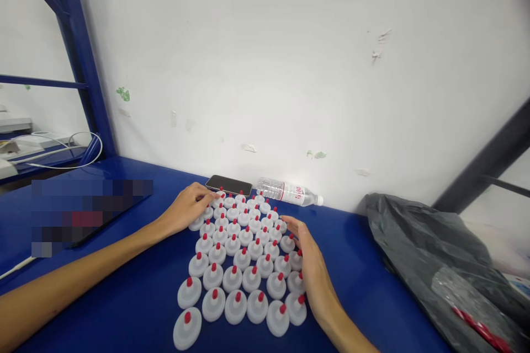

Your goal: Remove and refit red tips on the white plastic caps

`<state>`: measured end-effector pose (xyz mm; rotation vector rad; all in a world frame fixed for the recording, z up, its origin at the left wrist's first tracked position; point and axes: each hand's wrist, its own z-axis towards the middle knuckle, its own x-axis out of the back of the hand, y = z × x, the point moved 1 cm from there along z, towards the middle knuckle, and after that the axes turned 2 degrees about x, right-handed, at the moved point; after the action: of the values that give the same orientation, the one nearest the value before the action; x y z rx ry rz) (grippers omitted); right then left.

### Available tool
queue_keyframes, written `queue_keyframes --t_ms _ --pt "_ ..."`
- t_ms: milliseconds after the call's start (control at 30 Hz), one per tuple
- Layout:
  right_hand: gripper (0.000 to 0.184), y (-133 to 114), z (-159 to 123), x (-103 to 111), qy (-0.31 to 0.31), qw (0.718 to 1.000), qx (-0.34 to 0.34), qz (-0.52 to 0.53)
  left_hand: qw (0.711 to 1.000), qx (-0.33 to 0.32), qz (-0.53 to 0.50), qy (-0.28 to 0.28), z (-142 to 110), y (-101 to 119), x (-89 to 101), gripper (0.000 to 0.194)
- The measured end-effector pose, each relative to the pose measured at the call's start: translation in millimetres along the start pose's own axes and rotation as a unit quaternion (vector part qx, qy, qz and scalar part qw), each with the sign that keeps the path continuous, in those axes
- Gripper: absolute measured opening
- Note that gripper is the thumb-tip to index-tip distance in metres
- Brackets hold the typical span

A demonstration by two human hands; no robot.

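Many round white plastic caps with red tips (236,307) stand upright in close rows on the blue table. At the far left corner of the group, my left hand (191,205) has its bent fingers closed at a white cap (221,197); its fingertips are partly hidden. Along the right edge, my right hand (313,267) is open, its fingers stretched forward and slightly curved beside the outer caps. Its fingertips are close to or touching a white cap (281,226) there. The nearest rows are spaced wider than the far ones.
Behind the caps, a dark phone (229,185) and a clear plastic bottle (289,192) lie by the white wall (265,66). A grey plastic bag (397,231) is at right. A blurred dark object (107,218) lies at left. Blue metal posts (83,44) frame the table.
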<state>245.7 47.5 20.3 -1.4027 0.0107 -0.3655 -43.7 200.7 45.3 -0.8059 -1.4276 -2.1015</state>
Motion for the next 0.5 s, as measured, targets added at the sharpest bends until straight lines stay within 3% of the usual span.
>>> queue_keyframes --t_ms 233,500 --pt "0.07 1.9 0.5 -0.2 -0.002 1.0 0.0 -0.004 1.0 -0.001 0.005 -0.021 1.3 -5.1 -2.8 0.031" --pt "0.073 1.9 4.7 2.0 0.016 1.0 0.017 0.007 0.997 -0.032 -0.064 0.029 -1.6 -13.7 -10.6 0.033"
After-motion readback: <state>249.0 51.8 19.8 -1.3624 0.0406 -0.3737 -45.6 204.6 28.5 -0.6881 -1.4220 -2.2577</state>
